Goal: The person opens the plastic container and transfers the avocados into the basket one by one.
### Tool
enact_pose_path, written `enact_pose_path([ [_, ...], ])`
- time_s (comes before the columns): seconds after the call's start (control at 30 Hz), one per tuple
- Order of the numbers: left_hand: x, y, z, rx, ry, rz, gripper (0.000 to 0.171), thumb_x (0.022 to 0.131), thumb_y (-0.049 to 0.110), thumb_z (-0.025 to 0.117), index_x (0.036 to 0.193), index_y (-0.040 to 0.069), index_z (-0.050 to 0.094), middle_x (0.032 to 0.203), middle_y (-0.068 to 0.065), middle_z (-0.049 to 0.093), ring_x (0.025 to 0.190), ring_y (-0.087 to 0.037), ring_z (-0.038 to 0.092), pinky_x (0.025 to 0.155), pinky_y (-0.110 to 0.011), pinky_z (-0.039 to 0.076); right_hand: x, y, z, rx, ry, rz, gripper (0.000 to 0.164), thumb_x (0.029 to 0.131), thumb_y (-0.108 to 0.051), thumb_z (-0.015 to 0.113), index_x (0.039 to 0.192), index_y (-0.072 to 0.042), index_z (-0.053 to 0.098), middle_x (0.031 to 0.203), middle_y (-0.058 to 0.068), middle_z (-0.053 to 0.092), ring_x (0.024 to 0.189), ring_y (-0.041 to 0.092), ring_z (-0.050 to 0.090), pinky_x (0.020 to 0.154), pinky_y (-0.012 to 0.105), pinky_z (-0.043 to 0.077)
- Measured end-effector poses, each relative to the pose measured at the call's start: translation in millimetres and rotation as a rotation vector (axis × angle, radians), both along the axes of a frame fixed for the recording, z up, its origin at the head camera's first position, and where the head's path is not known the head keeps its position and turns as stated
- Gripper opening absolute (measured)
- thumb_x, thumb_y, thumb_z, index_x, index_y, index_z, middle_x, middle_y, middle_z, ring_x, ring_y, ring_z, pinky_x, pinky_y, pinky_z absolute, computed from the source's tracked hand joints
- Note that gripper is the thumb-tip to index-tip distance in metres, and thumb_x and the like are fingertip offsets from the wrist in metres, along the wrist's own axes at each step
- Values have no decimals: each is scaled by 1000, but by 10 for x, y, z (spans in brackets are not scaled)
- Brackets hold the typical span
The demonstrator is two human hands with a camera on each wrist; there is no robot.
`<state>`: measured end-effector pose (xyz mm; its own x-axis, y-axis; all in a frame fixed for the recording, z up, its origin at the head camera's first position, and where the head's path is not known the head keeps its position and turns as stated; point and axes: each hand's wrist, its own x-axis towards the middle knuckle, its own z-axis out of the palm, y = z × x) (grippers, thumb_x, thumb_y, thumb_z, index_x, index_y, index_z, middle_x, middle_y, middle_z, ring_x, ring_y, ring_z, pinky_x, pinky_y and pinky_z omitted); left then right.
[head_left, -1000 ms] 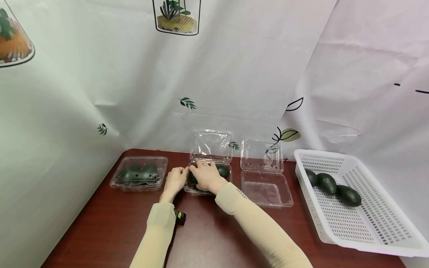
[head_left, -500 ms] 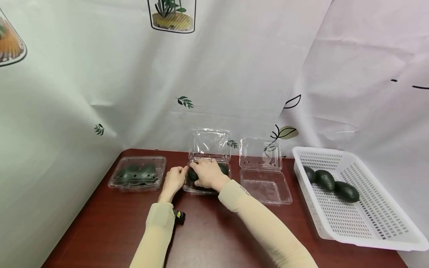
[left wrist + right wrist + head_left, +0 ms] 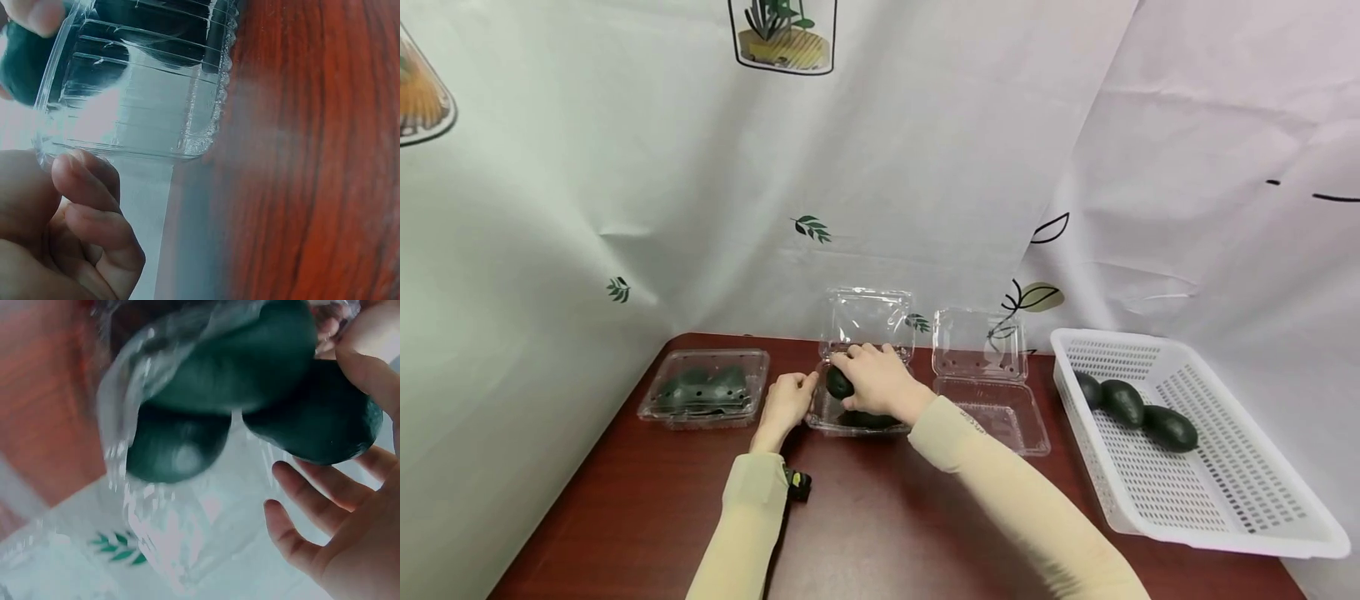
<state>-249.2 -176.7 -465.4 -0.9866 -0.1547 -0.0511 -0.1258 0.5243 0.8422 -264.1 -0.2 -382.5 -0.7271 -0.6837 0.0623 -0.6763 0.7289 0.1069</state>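
In the head view, my left hand (image 3: 786, 408) pinches the left rim of the middle clear plastic clamshell (image 3: 831, 428), whose lid (image 3: 868, 318) stands up behind it. The left wrist view shows thumb and forefinger at the corner of its rim. My right hand (image 3: 883, 382) holds a dark green avocado (image 3: 839, 383) over this clamshell, thumb on one side and fingers on the other. Below lies another avocado (image 3: 867, 420), partly hidden by the hand. Two avocados show beside the held one in the right wrist view, a large one (image 3: 237, 369) and one (image 3: 178, 447) under it.
To the left is a closed clamshell (image 3: 703, 354) with avocados inside. An open clamshell (image 3: 992, 417) stands right of the middle one. A white perforated basket (image 3: 1262, 467) with several avocados (image 3: 1171, 428) occupies the right end of the red-brown table (image 3: 865, 533).
My right hand has risen slightly and shifted right, raising the avocado from the left part of the middle clamshell. More of the lower avocado shows. The left hand stays at the rim.
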Motion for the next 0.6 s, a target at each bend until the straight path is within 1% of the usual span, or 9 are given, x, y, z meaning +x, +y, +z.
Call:
enact_pose_path([
  [0.1, -3, 1, 0, -6, 5, 3, 43, 103, 35, 48, 76, 4, 60, 58, -5, 57, 49, -23, 57, 45, -30, 40, 15, 112, 117, 0, 6, 6, 68, 78, -45, 79, 136, -21, 53, 118, 5, 60, 109, 24, 56, 84, 46, 44],
  [0.23, -7, 7, -1, -3, 3, 0, 44, 103, 35, 48, 77, 3, 61, 58, -6, 57, 51, -26, 60, 46, -30, 40, -6, 309, 254, -1, 10, -2, 68, 78, -46, 79, 135, -20, 53, 119, 6, 59, 111, 25, 56, 88, 48, 43],
  [0.33, -5, 13, 0, 1, 1, -4, 44, 103, 36, 48, 78, 2, 61, 58, -6, 57, 51, -26, 60, 47, -30, 40, -61, 486, 350, -7, 5, -13, 68, 78, -45, 80, 135, -19, 53, 119, 7, 59, 110, 26, 56, 91, 50, 42],
  [0.47, -9, 11, -7, -10, 9, -3, 43, 103, 35, 48, 79, 3, 61, 58, -5, 57, 48, -21, 58, 48, -31, 41, -154, 734, 481, -33, 5, -31, 71, 76, -42, 82, 136, -16, 53, 117, 9, 60, 107, 28, 57, 89, 51, 43],
  [0.6, -12, 9, -20, -22, 9, 3, 43, 103, 36, 48, 80, 2, 62, 58, -5, 58, 47, -19, 57, 50, -31, 42, -234, 986, 594, -60, 8, -72, 74, 75, -42, 83, 137, -14, 53, 120, 12, 61, 107, 29, 57, 88, 49, 44],
])
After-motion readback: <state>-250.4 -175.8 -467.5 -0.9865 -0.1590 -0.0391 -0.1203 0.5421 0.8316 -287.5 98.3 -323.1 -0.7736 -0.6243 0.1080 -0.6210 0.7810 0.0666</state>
